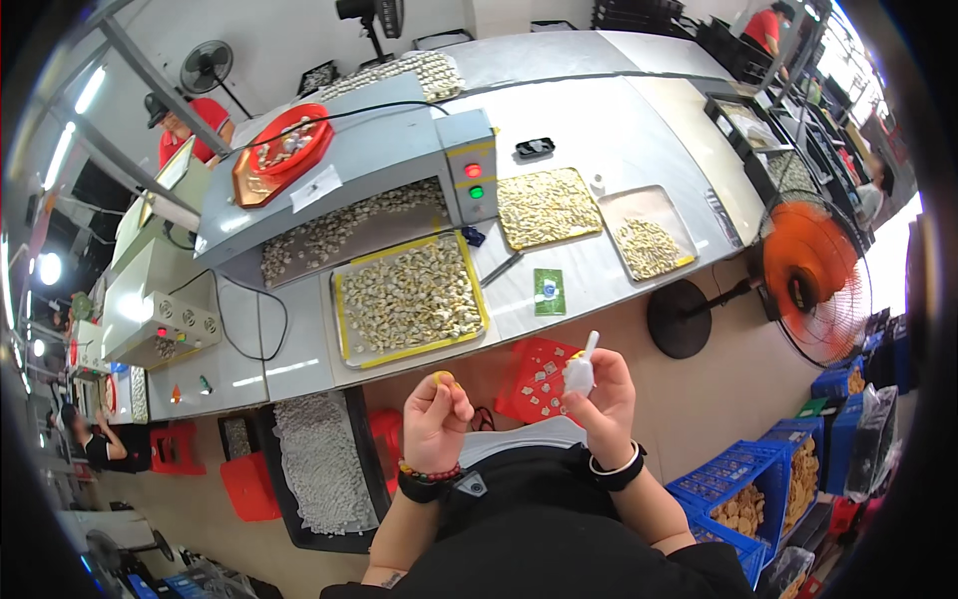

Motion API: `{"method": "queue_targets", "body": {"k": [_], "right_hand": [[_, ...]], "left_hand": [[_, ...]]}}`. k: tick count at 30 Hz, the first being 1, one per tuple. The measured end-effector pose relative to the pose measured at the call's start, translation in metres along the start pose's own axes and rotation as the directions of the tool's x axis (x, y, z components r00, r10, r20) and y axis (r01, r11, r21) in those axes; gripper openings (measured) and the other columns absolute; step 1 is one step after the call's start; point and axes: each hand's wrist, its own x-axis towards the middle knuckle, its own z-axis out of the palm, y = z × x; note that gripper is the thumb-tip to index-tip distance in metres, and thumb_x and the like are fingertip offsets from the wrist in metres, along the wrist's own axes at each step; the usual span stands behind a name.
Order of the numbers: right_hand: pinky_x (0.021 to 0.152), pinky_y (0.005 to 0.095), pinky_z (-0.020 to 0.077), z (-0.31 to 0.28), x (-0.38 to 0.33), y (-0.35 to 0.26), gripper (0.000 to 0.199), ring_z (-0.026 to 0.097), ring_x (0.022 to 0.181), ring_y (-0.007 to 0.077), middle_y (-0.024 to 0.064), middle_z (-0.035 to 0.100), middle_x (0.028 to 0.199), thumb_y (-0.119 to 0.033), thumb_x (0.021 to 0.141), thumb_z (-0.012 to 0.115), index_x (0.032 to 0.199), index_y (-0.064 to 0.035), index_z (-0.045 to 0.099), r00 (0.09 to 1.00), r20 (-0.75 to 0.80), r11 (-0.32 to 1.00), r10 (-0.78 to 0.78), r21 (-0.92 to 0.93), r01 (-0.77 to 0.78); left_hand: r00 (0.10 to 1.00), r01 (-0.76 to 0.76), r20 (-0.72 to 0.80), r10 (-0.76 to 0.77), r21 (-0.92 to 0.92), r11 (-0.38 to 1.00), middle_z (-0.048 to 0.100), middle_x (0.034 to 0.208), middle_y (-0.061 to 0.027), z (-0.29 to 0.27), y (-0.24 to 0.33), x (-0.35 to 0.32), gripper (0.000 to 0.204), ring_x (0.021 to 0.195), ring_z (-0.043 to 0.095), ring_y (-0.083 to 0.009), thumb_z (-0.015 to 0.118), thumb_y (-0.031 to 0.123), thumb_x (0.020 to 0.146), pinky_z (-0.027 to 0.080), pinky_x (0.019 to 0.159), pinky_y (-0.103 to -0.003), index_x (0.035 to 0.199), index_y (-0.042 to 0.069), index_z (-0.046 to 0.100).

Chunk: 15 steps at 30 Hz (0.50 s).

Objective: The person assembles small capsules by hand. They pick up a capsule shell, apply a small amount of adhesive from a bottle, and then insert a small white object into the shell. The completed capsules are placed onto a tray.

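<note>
White plastic bottle [579, 375], nozzle up, clamped in right hand [611, 404], near side of table [514, 311]. Left hand [434, 427] apart from it, fingers curled, yellow at a fingertip; cannot tell if gripping anything. Yellow-rimmed tray [419, 346] of small pieces, near left on table; green packet [548, 292] right of it. Orange fan [803, 270] off table's right end.
</note>
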Motion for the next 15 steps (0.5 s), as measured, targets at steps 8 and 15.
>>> {"method": "queue_targets", "body": {"k": [8, 15], "right_hand": [[0.077, 0.0240, 0.0447, -0.005, 0.002, 0.007, 0.039, 0.053, 0.087, 0.0106, 0.0054, 0.055, 0.099, 0.001, 0.075, 0.066, 0.109, -0.0019, 0.046, 1.000, 0.018, 1.000, -0.018, 0.015, 0.017], [0.079, 0.0250, 0.0437, -0.031, 0.026, 0.006, 0.039, 0.053, 0.088, 0.0108, 0.0044, 0.054, 0.099, 0.003, 0.074, 0.065, 0.108, -0.0027, 0.047, 1.000, 0.020, 0.999, 0.005, -0.040, -0.004]], "left_hand": [[0.985, 0.143, -0.096, -0.140, 0.020, 0.990, 0.049, 0.061, 0.0014, 0.001, 0.005, 0.002, 0.021, 0.053, 0.041, -0.0087, 0.047, 0.023, 0.095, 0.034, 0.050, -0.021, 0.090, 0.005, 0.058], [0.969, 0.159, 0.219, -0.112, -0.214, 0.964, 0.047, 0.059, 0.0002, -0.052, -0.001, -0.006, 0.031, 0.053, 0.041, -0.0091, 0.042, 0.032, 0.096, 0.033, 0.049, -0.022, 0.083, 0.006, 0.054]]}}
